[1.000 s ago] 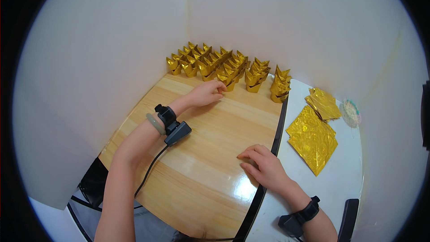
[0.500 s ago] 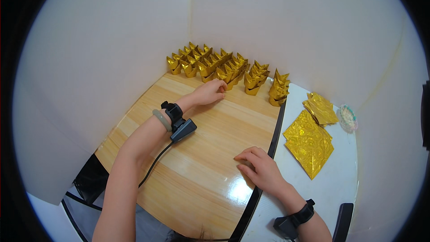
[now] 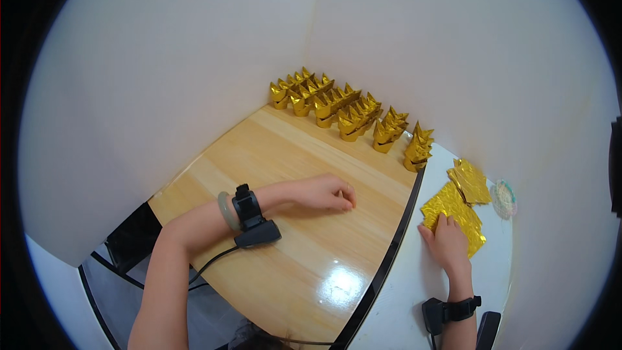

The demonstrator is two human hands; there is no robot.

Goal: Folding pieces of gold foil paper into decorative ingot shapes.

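Note:
My left hand (image 3: pixel 324 192) rests low over the wooden tabletop (image 3: pixel 285 155), its fingers curled in and nothing visible in them. My right hand (image 3: pixel 448 246) reaches onto a stack of square gold foil papers (image 3: pixel 446 198); its fingertips touch the top sheet, thumb apart from the fingers, and the hand covers the stack's near corner. Folded gold paper ingots (image 3: pixel 359 122) with pointed tips stand in several rows along the table's far edge, beyond my left hand. Both wrists carry black strapped devices.
A smaller pile of folded gold paper (image 3: pixel 472 181) lies behind the stack on the white side surface (image 3: pixel 408 266). A round pale bundle (image 3: pixel 503 199) sits by the right wall. A black strip (image 3: pixel 389 266) divides the two surfaces. White walls (image 3: pixel 194 58) enclose the far side.
My left hand has drawn back from the rows of ingots toward the table's middle. My right hand has moved right, from the table's edge onto the gold paper stack. The view has shifted slightly.

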